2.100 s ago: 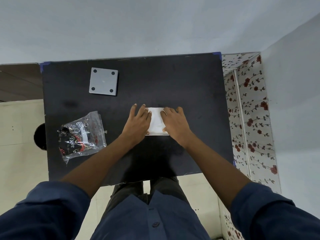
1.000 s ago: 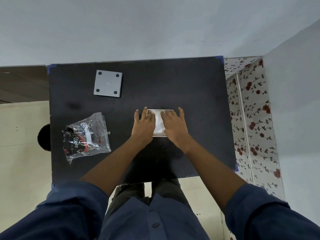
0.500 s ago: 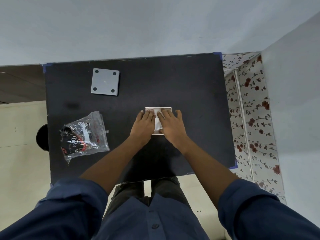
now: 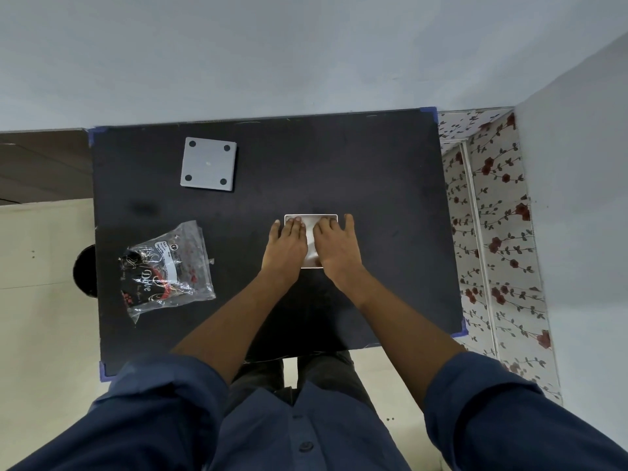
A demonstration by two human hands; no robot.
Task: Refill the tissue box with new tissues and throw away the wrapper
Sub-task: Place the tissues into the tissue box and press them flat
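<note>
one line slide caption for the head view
Both hands, left and right, press tissues flat into the box; wrapper lies aside.

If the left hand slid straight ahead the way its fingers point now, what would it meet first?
Nothing on the table, it seems. The left hand lies flat on the white tissue box, fingers pointing toward the far wall. Beyond the box's far rim is bare black table. The grey square lid sits well left of that line.
</note>
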